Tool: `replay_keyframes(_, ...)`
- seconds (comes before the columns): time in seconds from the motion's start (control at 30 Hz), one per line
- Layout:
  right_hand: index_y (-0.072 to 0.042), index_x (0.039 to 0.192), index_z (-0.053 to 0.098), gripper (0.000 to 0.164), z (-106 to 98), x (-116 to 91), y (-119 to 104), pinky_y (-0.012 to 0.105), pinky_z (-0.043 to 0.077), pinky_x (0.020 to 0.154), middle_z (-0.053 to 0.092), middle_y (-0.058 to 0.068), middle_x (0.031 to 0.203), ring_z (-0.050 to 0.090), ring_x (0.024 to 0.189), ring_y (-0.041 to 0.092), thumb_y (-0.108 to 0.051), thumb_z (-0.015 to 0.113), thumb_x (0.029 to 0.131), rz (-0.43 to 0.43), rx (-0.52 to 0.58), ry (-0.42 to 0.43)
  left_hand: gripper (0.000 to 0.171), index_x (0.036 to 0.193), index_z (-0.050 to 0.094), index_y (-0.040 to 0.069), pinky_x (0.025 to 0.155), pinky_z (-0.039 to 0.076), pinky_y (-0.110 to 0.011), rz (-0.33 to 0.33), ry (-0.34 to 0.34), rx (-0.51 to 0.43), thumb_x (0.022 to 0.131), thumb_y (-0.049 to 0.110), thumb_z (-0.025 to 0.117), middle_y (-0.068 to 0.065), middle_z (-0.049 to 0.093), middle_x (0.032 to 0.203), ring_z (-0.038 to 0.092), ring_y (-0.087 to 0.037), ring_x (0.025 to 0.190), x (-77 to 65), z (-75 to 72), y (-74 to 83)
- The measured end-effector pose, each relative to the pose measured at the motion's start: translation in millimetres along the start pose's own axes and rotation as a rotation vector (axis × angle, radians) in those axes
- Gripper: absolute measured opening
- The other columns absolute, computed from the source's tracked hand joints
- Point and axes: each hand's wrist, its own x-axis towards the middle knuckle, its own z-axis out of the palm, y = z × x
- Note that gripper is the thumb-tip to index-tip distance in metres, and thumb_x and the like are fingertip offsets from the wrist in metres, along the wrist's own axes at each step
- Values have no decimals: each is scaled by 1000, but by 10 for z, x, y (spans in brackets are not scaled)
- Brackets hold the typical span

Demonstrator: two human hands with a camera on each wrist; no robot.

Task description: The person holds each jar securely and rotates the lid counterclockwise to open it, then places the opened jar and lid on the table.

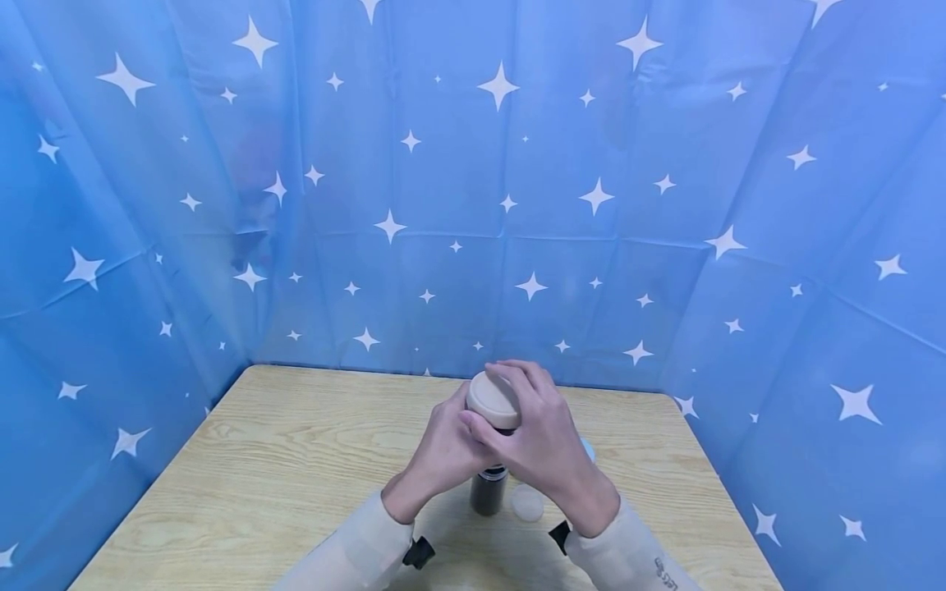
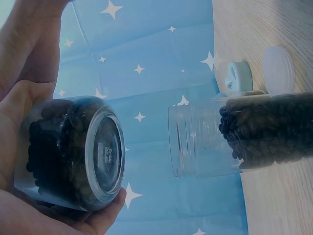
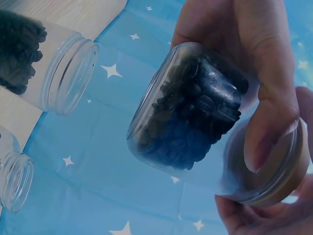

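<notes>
Above the table, my left hand [image 1: 445, 443] grips a small clear jar [image 2: 58, 152] of dark beans around its side. The jar is tilted, and its round base faces the left wrist camera. My right hand [image 1: 545, 427] holds a beige lid [image 1: 493, 400] by its rim at the jar's top. In the right wrist view my left thumb overlaps the clear underside of this lid [image 3: 281, 181]. Below the hands a taller clear jar [image 2: 269, 129], partly filled with dark beans, stands uncovered on the table.
A translucent round lid [image 1: 527, 502] lies on the wooden table [image 1: 296, 460] beside the tall jar. Behind it is a light blue lid [image 2: 239, 77] with a loop. Another clear jar's mouth [image 3: 17, 181] shows at the right wrist view's edge. A starry blue curtain [image 1: 458, 189] surrounds the table.
</notes>
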Motion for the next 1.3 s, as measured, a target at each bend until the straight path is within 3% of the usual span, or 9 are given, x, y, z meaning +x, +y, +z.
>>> replay_keyframes(0.17, -10, 145, 77, 60, -15, 7, 43, 52, 69, 99, 75, 15, 144, 76, 129, 36, -32, 98, 93, -24, 18, -9, 81, 157, 62, 9, 95, 67, -35, 5, -4, -4, 85, 19, 99, -9, 84, 127, 83, -27, 114, 4, 17, -8)
replay_keyframes(0.57, -16, 150, 74, 56, -86, 25, 179, 49, 67, 107, 73, 8, 153, 74, 141, 30, -24, 92, 98, -86, 121, -123, 71, 150, 64, 8, 92, 66, -32, -29, -24, -39, 87, 16, 95, -5, 84, 123, 82, -21, 110, 16, 24, 7)
replay_keyframes(0.93, -19, 156, 71, 57, -121, 12, 216, 49, 65, 108, 70, 7, 159, 70, 147, 29, -22, 87, 101, -105, 127, -180, 65, 144, 66, 8, 90, 66, -31, -32, -30, -48, 85, 13, 93, -5, 83, 120, 81, -20, 106, 17, 43, -9)
replay_keyframes(1.3, -18, 157, 68, 59, -132, 50, 285, 46, 66, 107, 69, 8, 162, 71, 145, 30, -19, 84, 100, -162, 164, -224, 73, 149, 66, 10, 91, 66, -32, -27, -20, -45, 83, 16, 96, -3, 84, 120, 81, -18, 106, 17, 41, -14)
